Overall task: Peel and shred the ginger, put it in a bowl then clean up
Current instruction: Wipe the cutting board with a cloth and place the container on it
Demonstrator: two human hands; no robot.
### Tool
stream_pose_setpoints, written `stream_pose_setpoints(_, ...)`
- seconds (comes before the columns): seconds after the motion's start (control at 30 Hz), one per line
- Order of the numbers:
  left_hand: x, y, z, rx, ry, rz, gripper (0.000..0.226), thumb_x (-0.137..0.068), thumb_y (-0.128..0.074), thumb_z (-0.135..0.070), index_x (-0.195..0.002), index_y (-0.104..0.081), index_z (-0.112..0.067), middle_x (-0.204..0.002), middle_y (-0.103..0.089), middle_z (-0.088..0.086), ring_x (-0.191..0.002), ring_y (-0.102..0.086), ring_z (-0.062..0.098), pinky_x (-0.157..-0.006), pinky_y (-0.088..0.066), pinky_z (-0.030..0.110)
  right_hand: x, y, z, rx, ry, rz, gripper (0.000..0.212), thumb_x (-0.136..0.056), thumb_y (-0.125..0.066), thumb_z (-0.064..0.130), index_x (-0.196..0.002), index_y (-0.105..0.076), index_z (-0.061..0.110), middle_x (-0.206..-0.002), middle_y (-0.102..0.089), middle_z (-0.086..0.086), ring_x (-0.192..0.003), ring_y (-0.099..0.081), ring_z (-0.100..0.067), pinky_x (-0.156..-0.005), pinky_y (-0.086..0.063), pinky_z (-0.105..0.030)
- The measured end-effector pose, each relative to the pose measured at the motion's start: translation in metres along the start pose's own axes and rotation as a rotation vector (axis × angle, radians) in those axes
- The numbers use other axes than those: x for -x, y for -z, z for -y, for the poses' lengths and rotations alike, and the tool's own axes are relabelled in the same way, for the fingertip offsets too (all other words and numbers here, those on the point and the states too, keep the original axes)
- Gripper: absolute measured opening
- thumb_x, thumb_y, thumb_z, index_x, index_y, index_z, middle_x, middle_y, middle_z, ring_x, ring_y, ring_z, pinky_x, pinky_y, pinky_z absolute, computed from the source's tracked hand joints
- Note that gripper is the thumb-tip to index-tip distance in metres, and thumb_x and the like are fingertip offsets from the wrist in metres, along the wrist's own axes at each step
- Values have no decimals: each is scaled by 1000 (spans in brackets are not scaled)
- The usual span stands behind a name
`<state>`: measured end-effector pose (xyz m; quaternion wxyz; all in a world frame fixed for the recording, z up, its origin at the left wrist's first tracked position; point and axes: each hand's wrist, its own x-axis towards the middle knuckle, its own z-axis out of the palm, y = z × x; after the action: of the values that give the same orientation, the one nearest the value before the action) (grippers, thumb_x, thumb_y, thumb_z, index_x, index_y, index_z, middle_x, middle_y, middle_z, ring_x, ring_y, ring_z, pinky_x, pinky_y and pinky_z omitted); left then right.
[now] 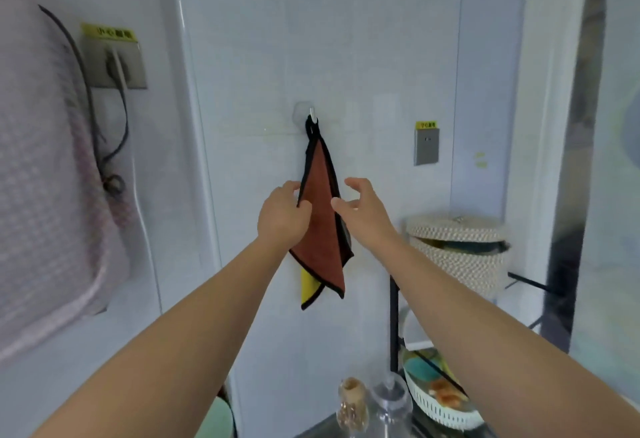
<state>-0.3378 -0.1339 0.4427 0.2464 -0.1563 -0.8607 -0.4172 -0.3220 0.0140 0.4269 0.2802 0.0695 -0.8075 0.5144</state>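
Note:
A rust-brown cloth (323, 229) with black edging and a yellow underside hangs from a clear wall hook (309, 112) on the white wall straight ahead. My left hand (284, 213) is at the cloth's left edge, thumb and fingers closing on its black border. My right hand (360, 207) is just right of the cloth, fingers spread and slightly curled, its fingertips at the cloth's right edge without a clear grip. No ginger, peeler or bowl for it shows here.
A woven lidded basket (457, 250) stands on a black rack (394, 326) at right. Below it sits a white slotted basket (440, 403) with dishes. Glass items (353, 403) stand at the bottom. A grey socket with cables (116, 63) is on the left wall.

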Motion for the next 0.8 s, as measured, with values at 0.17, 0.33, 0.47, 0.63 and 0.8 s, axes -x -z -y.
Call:
stream_pose_setpoints(0.17, -28, -8, -7, 24, 84, 63, 55, -99, -44, -18, -150, -25, -13, -151, -36, 11, -137, -38, 26, -111, -31, 33, -37, -18, 0, 249, -40, 81, 74, -87, -60, 49, -146, -26, 20, -141, -46, -3, -130, -40, -23, -109, -30, -45)
stream_pose_setpoints(0.33, -43, -8, -6, 18, 69, -47, 31, -93, -51, -19, -123, -57, -12, -113, -65, 10, -103, -61, 26, -87, -49, 33, -54, -20, 4, 90, 119, -99, 25, -87, -63, 38, -79, -53, 16, -76, -56, 2, -71, -53, -14, -67, -42, -28)
stream_pose_setpoints(0.47, -50, -3, -10, 114, -10, -197, 6, -86, -62, -19, -89, -63, -14, -79, -63, -2, -74, -59, 15, -69, -47, 28, -56, -10, 14, -158, 78, -9, 27, -92, -57, 37, -73, -52, 17, -72, -57, 3, -63, -53, -10, -55, -40, -17)
stream_pose_setpoints(0.63, -58, 3, -22, 449, -27, -87, 28, -93, -46, -25, -95, -72, -15, -90, -71, 1, -82, -66, 20, -74, -55, 31, -72, 0, 24, -421, -12, 42, 16, -94, -55, 17, -103, -66, 10, -101, -68, -16, -86, -65, -22, -79, -53, -34)
stream_pose_setpoints(0.8, -67, 10, -35, 553, 8, -29, 34, -101, -34, -29, -95, -66, -21, -100, -66, -2, -90, -61, 16, -84, -49, 27, -97, 10, 52, -640, 42, -73, 16, -96, -52, 18, -109, -62, 17, -106, -68, -14, -95, -67, -26, -84, -55, -40)
